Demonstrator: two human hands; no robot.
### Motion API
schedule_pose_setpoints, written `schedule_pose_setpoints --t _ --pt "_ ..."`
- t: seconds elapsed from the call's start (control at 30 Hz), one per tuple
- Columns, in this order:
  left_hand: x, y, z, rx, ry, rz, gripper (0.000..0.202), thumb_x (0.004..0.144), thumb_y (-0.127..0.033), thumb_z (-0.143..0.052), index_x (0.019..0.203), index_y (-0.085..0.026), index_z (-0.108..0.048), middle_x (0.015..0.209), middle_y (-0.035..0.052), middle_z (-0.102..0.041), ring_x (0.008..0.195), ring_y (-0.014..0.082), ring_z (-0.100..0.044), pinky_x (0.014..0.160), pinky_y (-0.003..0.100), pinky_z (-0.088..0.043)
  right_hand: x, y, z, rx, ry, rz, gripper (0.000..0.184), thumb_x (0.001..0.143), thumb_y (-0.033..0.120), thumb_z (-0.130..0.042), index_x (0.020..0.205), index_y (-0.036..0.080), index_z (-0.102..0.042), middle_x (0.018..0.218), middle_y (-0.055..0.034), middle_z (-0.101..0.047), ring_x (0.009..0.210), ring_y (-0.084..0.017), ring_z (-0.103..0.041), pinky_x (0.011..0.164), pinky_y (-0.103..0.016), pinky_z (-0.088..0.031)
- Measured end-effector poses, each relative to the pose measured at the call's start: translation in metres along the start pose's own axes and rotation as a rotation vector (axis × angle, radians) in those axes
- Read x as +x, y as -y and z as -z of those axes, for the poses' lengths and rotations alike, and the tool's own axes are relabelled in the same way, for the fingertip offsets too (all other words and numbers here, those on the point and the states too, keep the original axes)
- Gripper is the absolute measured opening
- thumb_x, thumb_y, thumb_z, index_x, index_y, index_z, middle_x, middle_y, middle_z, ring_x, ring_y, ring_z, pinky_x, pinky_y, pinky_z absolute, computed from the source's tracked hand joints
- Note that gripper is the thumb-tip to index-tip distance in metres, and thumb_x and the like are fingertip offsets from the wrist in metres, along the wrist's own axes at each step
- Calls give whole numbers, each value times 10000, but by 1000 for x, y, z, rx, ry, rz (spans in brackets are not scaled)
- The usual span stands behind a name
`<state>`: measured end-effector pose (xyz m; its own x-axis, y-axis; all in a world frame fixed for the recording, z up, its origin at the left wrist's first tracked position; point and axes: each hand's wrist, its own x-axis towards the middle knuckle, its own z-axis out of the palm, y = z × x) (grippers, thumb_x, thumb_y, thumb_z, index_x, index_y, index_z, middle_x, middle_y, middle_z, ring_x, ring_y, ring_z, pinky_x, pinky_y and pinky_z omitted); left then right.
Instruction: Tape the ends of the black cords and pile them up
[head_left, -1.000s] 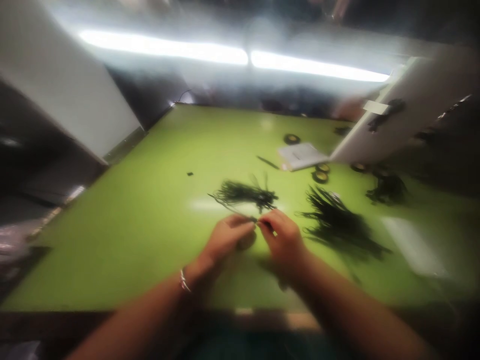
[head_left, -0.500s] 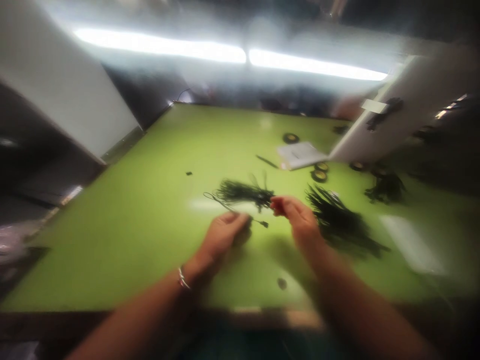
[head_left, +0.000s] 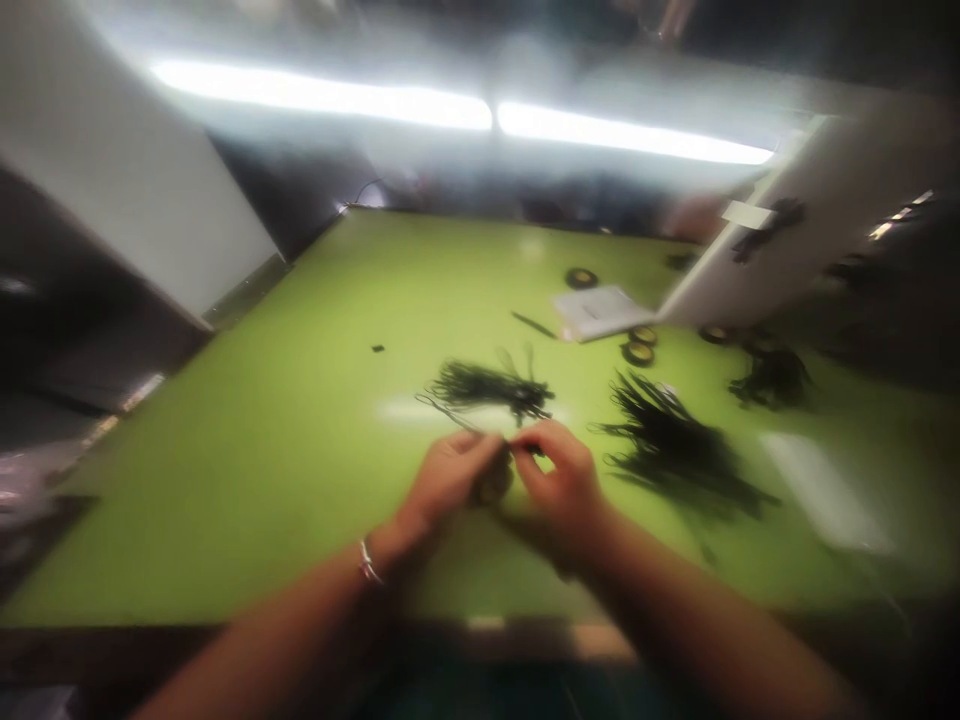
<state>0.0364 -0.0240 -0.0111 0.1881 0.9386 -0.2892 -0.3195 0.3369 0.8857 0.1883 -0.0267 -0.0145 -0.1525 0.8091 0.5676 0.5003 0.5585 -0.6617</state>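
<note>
My left hand (head_left: 457,475) is closed around a thin black looped cable (head_left: 448,410), whose loop sticks out to the upper left. Fingertips of my right hand (head_left: 559,465) pinch the same cable beside the left thumb, so the two hands nearly touch. The cable's plug end is mostly hidden by my right fingers. Something dark under my left fingers is too blurred to make out. Just beyond the hands lies a bundle of black cables (head_left: 487,385). A larger pile of black cables (head_left: 675,440) is to the right of my right hand.
The green table (head_left: 225,480) holds a white notepad (head_left: 600,310), a pen (head_left: 533,324), black rolls with yellow centres (head_left: 638,352) and a small black piece (head_left: 378,348). Another dark cable clump (head_left: 771,378) lies far right. A white panel (head_left: 772,240) rises at the right.
My right hand has moved left and down from near the cable bundle to the plug end of the cable in my left hand. My left hand has barely shifted.
</note>
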Motion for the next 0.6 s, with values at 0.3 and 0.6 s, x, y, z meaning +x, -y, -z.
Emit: schedule_pose_setpoints --t 0.3,0.6 --pt "7 3 9 -7 107 83 472 772 -509 -691 527 -118 -594 443 30 -526 397 92 -444 412 226 -307 6 -13 13 -337 167 511 251 916 112 -480 1050 226 -659 854 -72 -674 869 -212 -594 827 -396 -522" --pt "4 -4 2 87 26 -68 317 761 -410 -714 660 -125 -619 516 -11 -506 414 64 -369 415 211 -254 16 -11 25 140 56 -54 169 911 278 -557 999 204 -681 953 -70 -701 904 -191 -644 807 -350 -532"
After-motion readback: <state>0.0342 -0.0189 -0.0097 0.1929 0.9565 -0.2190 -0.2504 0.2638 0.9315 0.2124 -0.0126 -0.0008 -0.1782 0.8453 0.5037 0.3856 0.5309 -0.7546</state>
